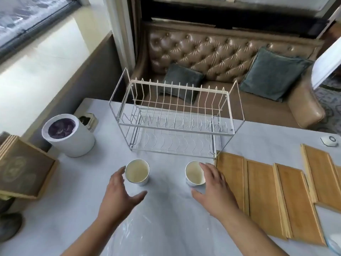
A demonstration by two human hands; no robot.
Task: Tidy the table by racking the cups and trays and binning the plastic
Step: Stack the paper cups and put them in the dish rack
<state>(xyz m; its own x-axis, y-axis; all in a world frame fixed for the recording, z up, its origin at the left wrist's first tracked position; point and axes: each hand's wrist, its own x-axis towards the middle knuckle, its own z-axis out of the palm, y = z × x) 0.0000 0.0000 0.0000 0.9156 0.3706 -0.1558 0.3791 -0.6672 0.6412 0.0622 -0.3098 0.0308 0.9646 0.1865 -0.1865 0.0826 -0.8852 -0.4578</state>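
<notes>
Reaching for both cups at once, the person stood at the very start of the racking step, with nothing yet lifted. At the far left a wooden box (24,169) sat half cut off by the picture's edge, and beside it a white bin (70,135) with a purple liner waited near the table's (103,209) left corner. The left hand (120,191) was spread wide, fingers close against the side of the left cup (137,171) and thumb hanging clear, not closed on it. Behind and between the cups stood the wire rack (173,117), both tiers bare. The right hand (214,185) was likewise spread wide around the right cup (195,173), fingertips over its rim and thumb low at the front; whether it truly touched the cup could not be told. Further right lay several bamboo trays (263,196) side by side and partly overlapping, the last ones running out of view. The next move probably called for closing each hand on its cup, then lifting and likely upending them onto the rack. A clear plastic sheet (132,231) seemed to lie on the near table, faint and hard to trace, and a small white object (330,140) at the far right was too unclear to name.
</notes>
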